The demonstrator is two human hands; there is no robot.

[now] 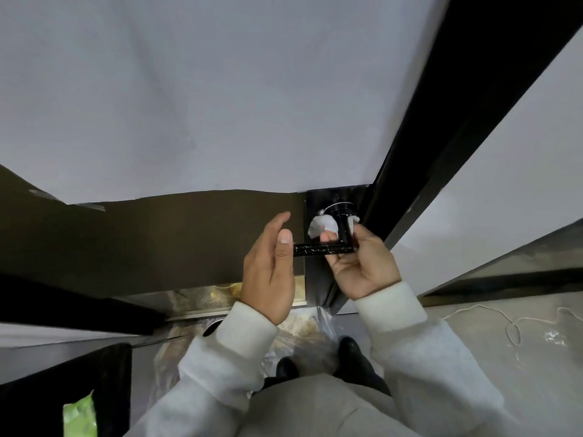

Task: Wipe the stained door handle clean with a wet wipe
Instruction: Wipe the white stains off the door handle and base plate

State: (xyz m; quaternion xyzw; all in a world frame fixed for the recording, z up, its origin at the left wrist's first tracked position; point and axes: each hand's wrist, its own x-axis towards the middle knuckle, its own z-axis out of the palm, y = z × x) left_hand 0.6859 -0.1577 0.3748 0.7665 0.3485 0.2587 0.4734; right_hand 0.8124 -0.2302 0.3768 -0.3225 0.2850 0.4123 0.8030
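A black lever door handle with white smears sticks out of a black plate on the door's edge. My right hand holds a white wet wipe against the handle's neck, fingers wrapped round the bend. My left hand rests at the lever's free end, fingers loosely curled, thumb beside the tip. Whether it grips the lever I cannot tell.
The door has a pale upper panel and a dark brown lower band. A black door frame runs up to the right. A green packet lies at lower left, a white cord on the floor at right, my shoes below.
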